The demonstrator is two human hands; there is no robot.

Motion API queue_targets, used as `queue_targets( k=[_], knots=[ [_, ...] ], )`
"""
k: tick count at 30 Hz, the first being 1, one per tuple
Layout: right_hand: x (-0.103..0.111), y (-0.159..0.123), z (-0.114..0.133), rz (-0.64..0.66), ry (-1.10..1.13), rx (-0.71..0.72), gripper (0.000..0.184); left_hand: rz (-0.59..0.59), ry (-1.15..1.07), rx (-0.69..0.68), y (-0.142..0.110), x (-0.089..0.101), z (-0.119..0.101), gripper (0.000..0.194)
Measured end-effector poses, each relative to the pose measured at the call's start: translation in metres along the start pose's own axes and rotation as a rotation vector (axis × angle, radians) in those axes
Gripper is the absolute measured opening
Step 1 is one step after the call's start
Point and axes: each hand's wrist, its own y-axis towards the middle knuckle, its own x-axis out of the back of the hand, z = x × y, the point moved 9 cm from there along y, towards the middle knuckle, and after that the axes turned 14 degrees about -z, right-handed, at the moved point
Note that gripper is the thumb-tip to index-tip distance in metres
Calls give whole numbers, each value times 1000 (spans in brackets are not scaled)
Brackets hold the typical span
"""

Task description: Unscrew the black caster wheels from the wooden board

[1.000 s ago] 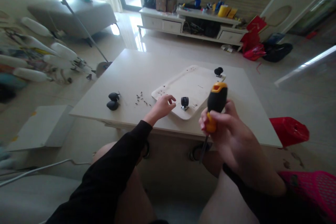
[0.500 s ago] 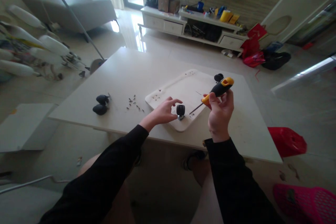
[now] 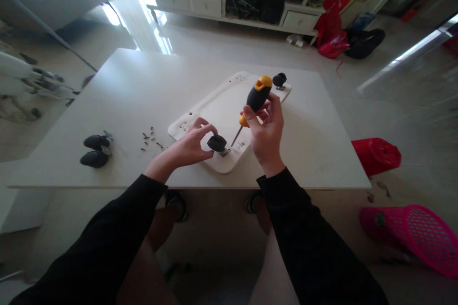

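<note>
My left hand pinches a black caster wheel between thumb and fingers. Its metal plate rests on the near corner of a white plastic panel. My right hand is closed around a screwdriver with a black and yellow handle. The shaft slants down to the left, its tip beside the caster's plate; whether it sits in a screw cannot be told. Another caster stands at the panel's far right corner. Several small screws lie on the table left of the panel.
Two loose casters lie on the white table at the left. Beyond the right edge are a red plastic object and a pink basket on the floor. A white TV cabinet stands along the back.
The view has tilted down and shifted. My left fingers have closed in on the caster, which is now turned differently. The screwdriver stands steeper, its tip nearer the caster's plate.
</note>
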Motion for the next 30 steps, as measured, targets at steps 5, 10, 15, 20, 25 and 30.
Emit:
queue_targets(
  k=[5, 10, 15, 20, 25, 30],
  knots=[
    [-19, -4, -3, 76, -35, -11, 43, 5, 5, 17, -3, 3, 11, 39],
    [-35, -4, -7, 89, -9, 13, 40, 33, 39, -10, -5, 5, 14, 45],
    [-41, 2, -12, 100, 16, -16, 37, 106, -32, 19, -7, 7, 11, 40],
    [-39, 4, -6, 135, -5, 8, 34, 79, -160, 73, -8, 11, 14, 32],
    [-39, 2, 0, 169, -5, 27, 33, 39, -216, 59, -7, 13, 17, 32],
    [-42, 0, -1, 205, -27, 32, 36, 12, -201, 63, -4, 14, 18, 33]
  ],
)
